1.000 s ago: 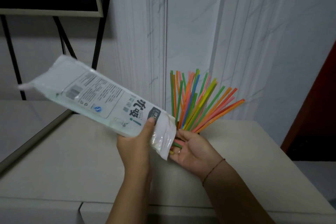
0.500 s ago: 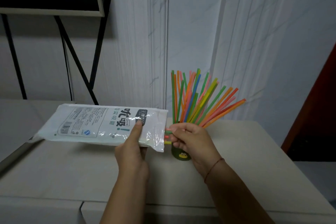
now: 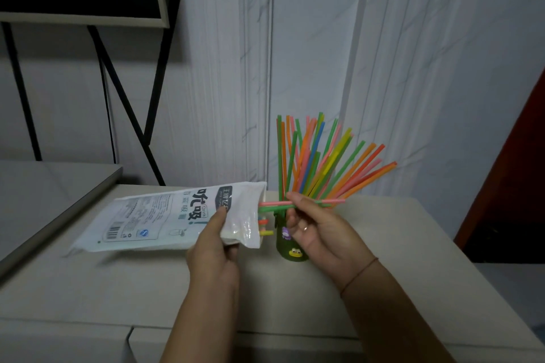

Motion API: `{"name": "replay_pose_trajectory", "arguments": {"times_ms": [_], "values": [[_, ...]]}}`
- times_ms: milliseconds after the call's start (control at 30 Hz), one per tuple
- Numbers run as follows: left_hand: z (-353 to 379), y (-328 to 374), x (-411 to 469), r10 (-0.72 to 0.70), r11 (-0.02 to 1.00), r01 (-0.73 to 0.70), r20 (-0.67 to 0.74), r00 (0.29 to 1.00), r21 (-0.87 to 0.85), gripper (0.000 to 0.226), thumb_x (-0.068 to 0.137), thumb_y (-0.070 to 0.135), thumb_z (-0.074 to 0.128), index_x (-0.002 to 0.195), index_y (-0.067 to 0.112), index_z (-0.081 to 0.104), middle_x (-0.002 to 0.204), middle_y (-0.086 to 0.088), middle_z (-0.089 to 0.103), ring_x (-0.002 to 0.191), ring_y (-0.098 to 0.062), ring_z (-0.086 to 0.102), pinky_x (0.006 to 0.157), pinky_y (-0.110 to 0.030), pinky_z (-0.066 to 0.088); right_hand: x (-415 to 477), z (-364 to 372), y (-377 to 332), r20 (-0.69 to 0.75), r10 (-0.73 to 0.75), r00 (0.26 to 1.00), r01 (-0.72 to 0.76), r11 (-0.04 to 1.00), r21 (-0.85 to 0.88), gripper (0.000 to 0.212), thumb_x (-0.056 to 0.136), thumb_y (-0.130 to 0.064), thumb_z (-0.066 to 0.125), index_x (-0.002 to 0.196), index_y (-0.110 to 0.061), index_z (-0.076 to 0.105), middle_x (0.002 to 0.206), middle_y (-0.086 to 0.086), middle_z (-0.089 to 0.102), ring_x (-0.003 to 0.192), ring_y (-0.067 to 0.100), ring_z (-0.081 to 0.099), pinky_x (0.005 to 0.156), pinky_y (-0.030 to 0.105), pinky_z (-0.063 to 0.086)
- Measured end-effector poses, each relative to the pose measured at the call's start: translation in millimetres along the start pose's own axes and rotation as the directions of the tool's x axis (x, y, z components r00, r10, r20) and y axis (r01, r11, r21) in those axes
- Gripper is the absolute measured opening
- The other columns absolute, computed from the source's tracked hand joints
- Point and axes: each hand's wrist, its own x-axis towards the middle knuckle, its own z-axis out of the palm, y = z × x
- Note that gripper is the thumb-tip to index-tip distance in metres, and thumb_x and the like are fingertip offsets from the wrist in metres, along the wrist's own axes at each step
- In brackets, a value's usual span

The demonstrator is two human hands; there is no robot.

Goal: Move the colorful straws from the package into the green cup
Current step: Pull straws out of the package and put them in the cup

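- Head view, vs 0.5 s ago: right hand (image 3: 320, 234) has shifted right, away from the package (image 3: 165, 215) mouth. A pink and a green straw (image 3: 275, 206) are now drawn partly out and lie roughly horizontal in front of the cup's top.
- Right-hand grip: fingertips pinch those two straws. There is a ring (image 3: 305, 228) on one finger and a thin cord bracelet (image 3: 358, 272) at the wrist.
- Left hand (image 3: 215, 247) is unchanged, thumb on top, clamping the package near its open end, with the package still about level above the table (image 3: 88, 289).
- More of the green cup (image 3: 287, 249) shows now. It stands on the table between the hands.
- Package: glossy, crinkled clear-and-white plastic film with printed text and a barcode. A few straw ends (image 3: 264, 226) poke from its mouth.
- Cup: matte dark-green cylinder with small cartoon stickers.
- Straws in cup (image 3: 318, 162): thin, straight, fanned out, in green, orange, pink, yellow and blue.
- Table: smooth, pale, matte.
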Motion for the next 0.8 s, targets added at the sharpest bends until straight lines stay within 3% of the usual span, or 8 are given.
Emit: {"name": "replay_pose_trajectory", "arguments": {"times_ms": [100, 200, 400, 500, 667, 800], "values": [[3, -9, -3, -0.025, 0.999, 0.024, 0.005, 1.0, 0.024, 0.05, 0.083, 0.004, 0.067, 0.132, 0.008, 0.057, 0.125, -0.008, 0.067, 0.106, -0.02, 0.065, 0.074, -0.029, 0.058, 0, 9, 13, 0.017, -0.044, 0.999, 0.045, 0.994, -0.104, 0.008, 0.087, 0.003, 0.055, 0.089, 0.003, 0.063, 0.073, 0.009, 0.059, 0.055, 0.009, 0.054, 0.049, 0.014, 0.049], [2, -7, -1, -0.019, 1.0, 0.019, -0.007, 1.0, 0.007, 0.051, 0.083, 0.003, 0.067, 0.132, 0.01, 0.057, 0.126, -0.007, 0.066, 0.111, -0.021, 0.065, 0.085, -0.034, 0.055, 0, 9, 11, -0.023, -0.129, 0.991, 0.122, 0.972, -0.202, 0.007, 0.087, 0.003, 0.056, 0.085, 0.003, 0.062, 0.067, 0.009, 0.056, 0.049, 0.007, 0.054, 0.048, 0.015, 0.049], [-3, 2, 7, 0.004, 1.0, -0.004, -0.011, 1.0, -0.013, 0.049, 0.085, 0.001, 0.065, 0.133, 0.009, 0.055, 0.128, -0.009, 0.065, 0.115, -0.024, 0.063, 0.101, -0.049, 0.048, -2, -7, -11, -0.116, -0.129, 0.985, 0.11, 0.981, -0.159, 0.01, 0.086, 0.003, 0.057, 0.079, 0.002, 0.064, 0.053, 0.004, 0.063, 0.043, 0.007, 0.057, 0.044, 0.016, 0.048], [1, -4, 3, -0.005, 1.0, 0.005, 0.0, 1.0, 0.003, 0.049, 0.085, 0.0, 0.065, 0.133, 0.007, 0.056, 0.128, -0.01, 0.065, 0.114, -0.024, 0.063, 0.1, -0.047, 0.049, -3, -4, -5, -0.09, -0.094, 0.991, 0.08, 0.986, -0.146, 0.007, 0.086, 0.002, 0.058, 0.083, 0.002, 0.064, 0.055, 0.004, 0.064, 0.045, 0.009, 0.059, 0.045, 0.018, 0.049], [5, -14, -4, -0.036, 0.999, 0.036, 0.001, 0.999, 0.027, 0.046, 0.084, 0.001, 0.066, 0.129, 0.005, 0.059, 0.124, -0.011, 0.066, 0.098, -0.021, 0.066, 0.083, -0.035, 0.054, -1, 6, 11, -0.065, -0.1, 0.993, 0.085, 0.976, -0.201, 0.01, 0.088, -0.001, 0.056, 0.097, 0.003, 0.06, 0.067, 0.008, 0.062, 0.047, 0.007, 0.059, 0.048, 0.018, 0.052], [5, -13, -4, -0.03, 0.999, 0.031, -0.006, 1.0, 0.016, 0.048, 0.083, 0.001, 0.067, 0.13, 0.006, 0.058, 0.125, -0.011, 0.066, 0.108, -0.023, 0.064, 0.091, -0.038, 0.052, -2, 6, 13, -0.078, -0.128, 0.989, 0.103, 0.957, -0.27, 0.016, 0.089, -0.001, 0.056, 0.103, 0.006, 0.059, 0.073, 0.01, 0.061, 0.05, 0.007, 0.059, 0.051, 0.018, 0.054]]}}
